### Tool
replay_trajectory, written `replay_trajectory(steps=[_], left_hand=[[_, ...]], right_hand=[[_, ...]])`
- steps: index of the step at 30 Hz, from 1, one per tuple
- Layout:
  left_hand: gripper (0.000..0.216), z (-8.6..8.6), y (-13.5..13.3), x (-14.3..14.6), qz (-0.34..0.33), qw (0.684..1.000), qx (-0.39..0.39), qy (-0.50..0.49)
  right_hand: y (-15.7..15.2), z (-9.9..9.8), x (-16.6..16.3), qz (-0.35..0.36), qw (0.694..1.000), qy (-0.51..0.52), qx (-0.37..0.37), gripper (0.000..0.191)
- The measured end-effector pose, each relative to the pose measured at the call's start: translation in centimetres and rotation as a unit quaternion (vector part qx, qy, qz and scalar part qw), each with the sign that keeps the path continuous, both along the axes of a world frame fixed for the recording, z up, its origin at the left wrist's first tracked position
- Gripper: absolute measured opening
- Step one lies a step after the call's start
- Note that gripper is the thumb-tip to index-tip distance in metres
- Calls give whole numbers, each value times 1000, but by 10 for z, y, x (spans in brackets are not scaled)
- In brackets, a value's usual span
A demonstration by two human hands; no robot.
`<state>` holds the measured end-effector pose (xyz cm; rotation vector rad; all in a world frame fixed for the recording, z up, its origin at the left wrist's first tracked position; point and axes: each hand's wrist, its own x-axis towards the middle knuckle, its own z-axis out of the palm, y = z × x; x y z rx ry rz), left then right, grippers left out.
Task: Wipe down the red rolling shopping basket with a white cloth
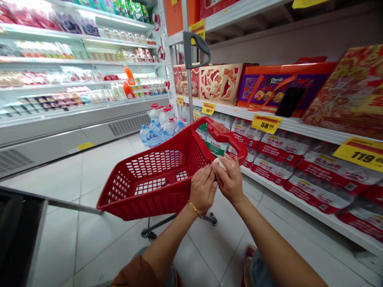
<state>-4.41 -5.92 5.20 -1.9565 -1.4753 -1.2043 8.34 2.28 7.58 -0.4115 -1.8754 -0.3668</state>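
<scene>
White item [220, 162], small and pale, mostly hidden by fingers; its exact kind cannot be made out. Position: at the right hand [229, 181], whose fingers are bent around it, above the floor and in front of the handle end of the cart. Left hand [203, 192]: fingers close together and bent, tips meeting the right hand. Hands therefore together; whether the left also grips the item cannot be told. Contact between the right fingertips and the cart handle [220, 132] also unclear, since they overlap in view.

Gold bracelet [194, 209] on the left wrist. Red shopping cart [149, 205] just beyond the hands, basket with perforated walls extending to the left, standing on wheels on the tiled floor [104, 251].

Right side: lower shelf with wrapped bottle packs [278, 157], red-and-white labels. Shelf above: gift boxes, among them a purple and orange box [317, 87] lettered "Obeid", a dark flat object [291, 101] leaning on its front. Yellow price tags [266, 124] along the edge; one reads 58.00.

Farther off: large water bottles [152, 137] on the floor; behind, a lit refrigerated case [60, 147] with stocked shelves.
</scene>
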Motion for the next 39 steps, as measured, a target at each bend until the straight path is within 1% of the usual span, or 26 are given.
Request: replay_trajectory(steps=[2, 4, 6, 8, 13, 16, 19, 23, 26, 29, 34, 39], left_hand=[[49, 0, 0, 0, -3, 1000, -2, -6], [49, 1, -1, -1, -8, 1000, -11, -7], [49, 3, -2, -1, -15, 1000, -17, -6], [49, 4, -3, -1, -18, 1000, -16, -3], [50, 4, -3, -2, -19, 1000, -14, 2], [51, 4, -3, -2, -25, 1000, -15, 0], [51, 3, -3, -3, -29, 999, -16, 0], [50, 3, -4, -4, -35, 999, -10, 3], [50, 3, -5, -6, -32, 999, -5, 5], [50, 3, -5, -8, -30, 1000, 0, 9], [50, 3, -7, -15, -40, 999, 4, 7], [49, 0, -12, -21, -43, 999, 9, -10]], right_hand=[[4, -6, 0, -16, 1000, -2, 15, 31], [11, -8, 3, -33, 999, -4, 36, 27], [18, -5, 7, -44, 998, -6, 50, 22], [23, -1, 11, -40, 998, -8, 54, 19], [28, 10, 17, -37, 997, -8, 64, 21], [31, 15, 24, -47, 998, -15, 37, 20], [34, 21, 31, -48, 999, -10, -11, 18], [36, 32, 39, -27, 995, 24, -92, 14], [34, 39, 41, -8, 991, 26, -128, 14], [29, 42, 40, -12, 991, 17, -135, 14], [21, 44, 37, -32, 993, 0, -112, 13], [10, 43, 35, -61, 993, -16, -105, 13]])
